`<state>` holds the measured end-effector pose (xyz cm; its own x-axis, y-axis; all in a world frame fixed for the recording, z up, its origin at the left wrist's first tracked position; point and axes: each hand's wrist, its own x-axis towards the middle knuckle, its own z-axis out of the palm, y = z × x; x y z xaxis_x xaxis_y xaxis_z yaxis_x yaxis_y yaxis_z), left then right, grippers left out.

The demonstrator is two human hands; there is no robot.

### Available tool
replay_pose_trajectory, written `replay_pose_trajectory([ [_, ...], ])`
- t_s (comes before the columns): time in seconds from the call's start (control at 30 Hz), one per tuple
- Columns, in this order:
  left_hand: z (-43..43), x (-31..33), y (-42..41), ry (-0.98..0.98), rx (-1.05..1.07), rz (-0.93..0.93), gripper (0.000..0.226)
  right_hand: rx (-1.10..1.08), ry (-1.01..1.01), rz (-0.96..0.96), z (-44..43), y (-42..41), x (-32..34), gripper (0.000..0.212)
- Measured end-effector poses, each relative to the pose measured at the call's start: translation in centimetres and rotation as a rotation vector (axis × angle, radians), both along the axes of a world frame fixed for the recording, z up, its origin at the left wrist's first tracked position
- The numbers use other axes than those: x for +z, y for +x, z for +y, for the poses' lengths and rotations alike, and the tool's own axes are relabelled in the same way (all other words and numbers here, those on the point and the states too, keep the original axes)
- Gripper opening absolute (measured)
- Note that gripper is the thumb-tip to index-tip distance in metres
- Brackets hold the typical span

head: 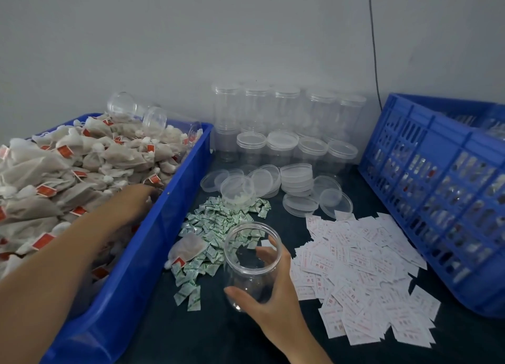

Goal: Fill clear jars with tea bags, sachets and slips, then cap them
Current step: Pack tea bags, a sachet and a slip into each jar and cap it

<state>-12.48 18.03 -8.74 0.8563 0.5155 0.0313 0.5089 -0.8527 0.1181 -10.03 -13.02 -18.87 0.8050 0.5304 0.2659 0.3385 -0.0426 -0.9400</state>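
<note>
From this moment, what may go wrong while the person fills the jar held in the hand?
1. The right hand grips the open jar by its side and it appears tilted. Tea bags dropped in may miss its mouth and land on the sachets, where one stray tea bag lies.
2. The tea bags are heaped high in the blue bin. As the left hand reaches into them, some may spill over the rim.

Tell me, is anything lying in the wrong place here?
Yes. One tea bag lies on the green sachets outside the blue bin, away from the rest. Some clear jars also lie tipped over on the tea bag heap at the bin's far end.
</note>
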Motion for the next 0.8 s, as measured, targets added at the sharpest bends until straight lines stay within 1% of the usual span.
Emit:
replay_pose_trajectory([
  [0.03, -0.3, 0.7, 0.0, -0.038, 0.041, -0.098, 0.012, 0.001, 0.002, -0.002, 0.0, 0.0, -0.1, 0.109],
  [0.07, -0.7, 1.6, 0.0, -0.062, 0.061, -0.207, 0.01, 0.0, 0.002, -0.005, -0.1, 0.0, -0.1, 0.109],
  [0.13, -1.9, 3.5, 0.0, -0.097, 0.074, -0.417, 0.024, -0.002, 0.006, -0.01, -0.1, 0.0, -0.1, 0.108],
  [0.2, -3.8, 5.9, -0.2, -0.085, 0.006, -0.56, 0.028, 0.003, 0.014, -0.002, 0.1, 0.0, -0.2, 0.107],
  [0.27, -6.5, 8.3, -0.6, -0.149, -0.14, -0.643, 0.025, 0.008, 0.018, 0.006, 0.1, 0.1, -0.2, 0.105],
  [0.37, -11.1, 10.5, -1.6, -0.363, -0.406, -0.63, 0.025, 0.007, 0.016, 0.012, 0.1, 0.1, -0.3, 0.102],
  [0.43, -13.7, 10.7, -1.9, -0.562, -0.574, -0.532, 0.027, 0.018, 0.013, 0.017, 0.1, 0.1, -0.3, 0.104],
  [0.47, -14.8, 10.3, -1.9, -0.594, -0.63, -0.452, 0.027, 0.031, 0.013, 0.026, 0.1, 0.1, -0.3, 0.105],
  [0.53, -15.9, 9.1, -1.3, -0.516, -0.704, -0.3, 0.023, 0.047, 0.016, 0.041, 0.1, 0.2, -0.4, 0.105],
  [0.6, -15.7, 8.0, -0.8, -0.442, -0.691, -0.212, 0.019, 0.034, 0.012, 0.033, 0.1, 0.1, -0.3, 0.106],
  [0.63, -15.0, 7.8, -0.5, -0.418, -0.659, -0.211, 0.018, 0.027, 0.011, 0.03, 0.1, 0.1, -0.2, 0.107],
  [0.7, -12.8, 7.8, -0.1, -0.328, -0.57, -0.279, 0.018, 0.021, 0.016, 0.02, 0.1, 0.2, -0.2, 0.105],
  [0.8, -7.9, 7.7, 0.6, -0.256, -0.337, -0.396, 0.019, 0.026, 0.022, 0.019, 0.1, 0.1, -0.2, 0.102],
])
